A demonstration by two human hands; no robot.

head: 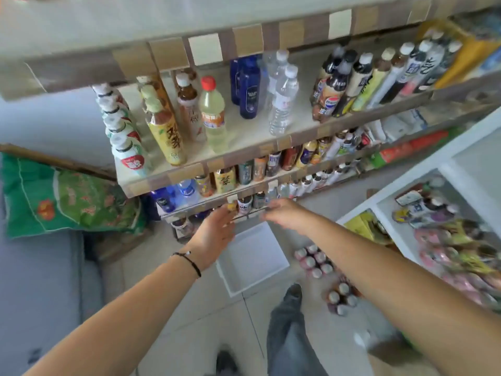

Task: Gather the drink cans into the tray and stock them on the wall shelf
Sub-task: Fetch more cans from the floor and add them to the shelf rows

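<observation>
Both hands were out at a low row of the wall shelf, up at about 12 o'clock from the person's feet. The left hand was by a small can at the shelf edge, and its fingers looked loose and a bit spread, but blur hid if they touched it. The right hand was just to the right, at about 1 o'clock, and I cannot tell how its fingers lay. The white tray sat on the floor under the hands and looked empty. More drink cans stood in packs on the floor at 3 o'clock from the tray. To do this step well, I think the cans should be stood up straight, pushed back in a neat line, and kept from bumping the ones beside them.
</observation>
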